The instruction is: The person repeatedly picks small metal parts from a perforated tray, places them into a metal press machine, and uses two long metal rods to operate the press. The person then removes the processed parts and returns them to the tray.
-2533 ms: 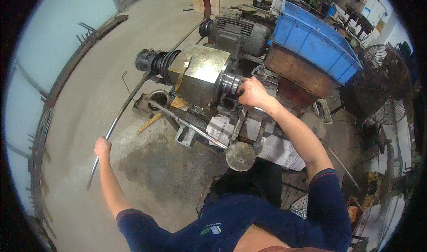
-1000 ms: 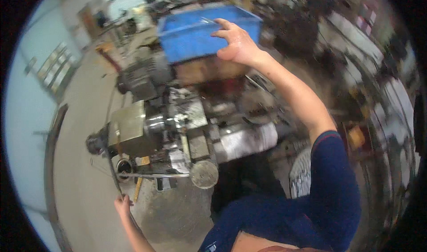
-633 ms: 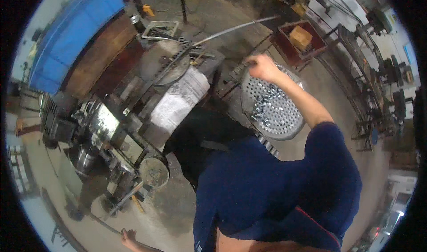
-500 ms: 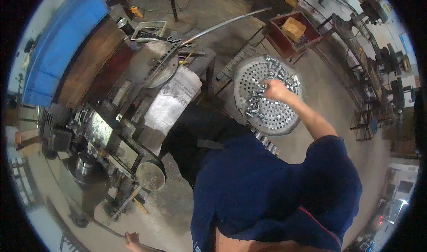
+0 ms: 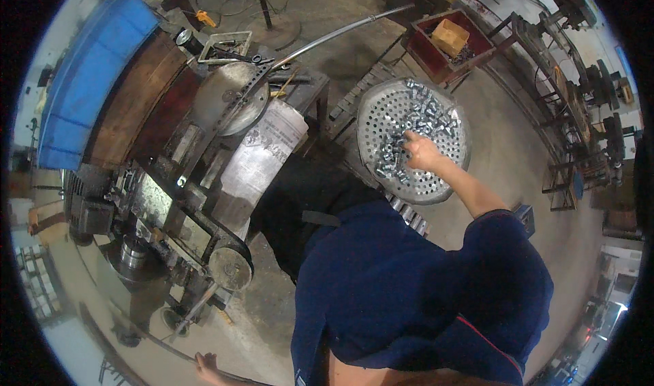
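Observation:
My right hand [image 5: 424,153] reaches over a round, perforated metal tray [image 5: 446,182] on the right. Small shiny metal sleeves [image 5: 424,117] lie loosely heaped on it, several of them against my fingertips. Those fingers are bent together among the sleeves; whether a piece is between them I cannot make out. Far off at the lower left, my left hand [image 5: 207,367] has its fingers bent round a long thin bar [image 5: 167,347], which curves along the picture's rim.
Left of me stands a greasy machine with a round pulley [image 5: 230,269] and a paper-covered surface [image 5: 262,151]. A long metal tube [image 5: 330,43] projects beyond it. Behind the tray is a red bin [image 5: 424,54] holding a cardboard box [image 5: 449,37]. Metal racks [image 5: 569,134] line the right.
My right hand has moved slightly down the tray, and some sleeves near its fingers have shifted. The left hand stays at the bar. The whole view has turned a little.

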`<state>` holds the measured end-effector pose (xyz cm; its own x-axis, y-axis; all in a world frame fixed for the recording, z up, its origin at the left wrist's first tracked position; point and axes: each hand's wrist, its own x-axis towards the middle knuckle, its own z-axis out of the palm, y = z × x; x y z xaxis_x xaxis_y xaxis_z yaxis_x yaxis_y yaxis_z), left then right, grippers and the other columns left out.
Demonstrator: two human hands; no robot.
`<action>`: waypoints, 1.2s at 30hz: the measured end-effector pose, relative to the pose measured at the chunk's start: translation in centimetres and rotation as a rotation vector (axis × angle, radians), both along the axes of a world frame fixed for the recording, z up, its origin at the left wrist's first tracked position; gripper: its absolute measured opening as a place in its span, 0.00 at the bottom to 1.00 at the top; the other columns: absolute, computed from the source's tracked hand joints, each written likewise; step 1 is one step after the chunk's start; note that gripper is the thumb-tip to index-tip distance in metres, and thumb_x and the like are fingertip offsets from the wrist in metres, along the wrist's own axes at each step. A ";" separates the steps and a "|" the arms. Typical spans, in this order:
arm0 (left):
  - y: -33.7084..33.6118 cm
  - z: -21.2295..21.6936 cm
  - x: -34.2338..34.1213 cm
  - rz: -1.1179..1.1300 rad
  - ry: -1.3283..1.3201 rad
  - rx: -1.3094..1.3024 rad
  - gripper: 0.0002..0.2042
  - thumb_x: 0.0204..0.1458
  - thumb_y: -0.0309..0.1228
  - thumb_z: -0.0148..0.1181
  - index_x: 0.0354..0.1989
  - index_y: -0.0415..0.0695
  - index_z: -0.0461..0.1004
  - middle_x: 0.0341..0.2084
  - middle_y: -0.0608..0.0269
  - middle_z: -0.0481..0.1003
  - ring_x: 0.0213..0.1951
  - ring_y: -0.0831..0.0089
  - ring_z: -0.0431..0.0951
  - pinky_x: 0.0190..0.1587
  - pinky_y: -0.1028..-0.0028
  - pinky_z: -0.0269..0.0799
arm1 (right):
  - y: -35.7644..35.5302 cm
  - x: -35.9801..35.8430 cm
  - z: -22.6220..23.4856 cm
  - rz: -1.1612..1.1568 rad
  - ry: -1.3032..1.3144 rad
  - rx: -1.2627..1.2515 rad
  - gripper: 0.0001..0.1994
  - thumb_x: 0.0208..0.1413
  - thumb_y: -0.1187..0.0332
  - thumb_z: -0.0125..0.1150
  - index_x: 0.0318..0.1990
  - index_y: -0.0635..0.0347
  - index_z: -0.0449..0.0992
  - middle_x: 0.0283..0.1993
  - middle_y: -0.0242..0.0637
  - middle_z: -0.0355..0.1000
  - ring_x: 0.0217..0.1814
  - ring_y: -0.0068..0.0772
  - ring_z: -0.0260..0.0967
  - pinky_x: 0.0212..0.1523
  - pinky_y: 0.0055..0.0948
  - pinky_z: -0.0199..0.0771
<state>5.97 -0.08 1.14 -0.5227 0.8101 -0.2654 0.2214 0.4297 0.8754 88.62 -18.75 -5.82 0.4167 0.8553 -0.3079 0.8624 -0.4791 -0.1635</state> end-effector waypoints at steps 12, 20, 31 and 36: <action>-0.4 -0.6 0.3 0.011 -0.006 0.023 0.16 0.46 0.35 0.60 0.37 0.34 0.69 0.16 0.54 0.70 0.18 0.70 0.70 0.24 0.70 0.71 | -0.5 0.7 -0.9 -0.035 0.109 0.011 0.14 0.28 0.67 0.58 0.28 0.61 0.76 0.46 0.48 0.62 0.44 0.47 0.65 0.46 0.35 0.67; -1.2 4.3 7.5 0.031 0.006 0.063 0.15 0.47 0.28 0.56 0.42 0.33 0.70 0.20 0.48 0.70 0.20 0.62 0.69 0.28 0.61 0.72 | -0.8 0.0 -2.5 -0.065 0.011 0.070 0.13 0.29 0.65 0.58 0.25 0.64 0.75 0.37 0.49 0.67 0.40 0.49 0.65 0.42 0.37 0.68; -1.5 7.0 11.4 0.073 -0.010 0.121 0.12 0.47 0.26 0.56 0.34 0.26 0.71 0.16 0.49 0.67 0.18 0.65 0.64 0.27 0.65 0.71 | -0.7 1.2 -5.7 0.064 -0.080 0.008 0.06 0.25 0.64 0.58 0.13 0.55 0.72 0.24 0.45 0.70 0.35 0.47 0.69 0.38 0.33 0.71; -1.5 5.5 8.8 0.044 0.052 0.087 0.14 0.47 0.29 0.57 0.35 0.27 0.72 0.18 0.48 0.68 0.19 0.64 0.66 0.29 0.65 0.72 | -1.2 0.7 -5.6 -0.315 -0.104 0.141 0.12 0.26 0.61 0.58 0.16 0.61 0.74 0.26 0.48 0.70 0.34 0.46 0.69 0.38 0.33 0.70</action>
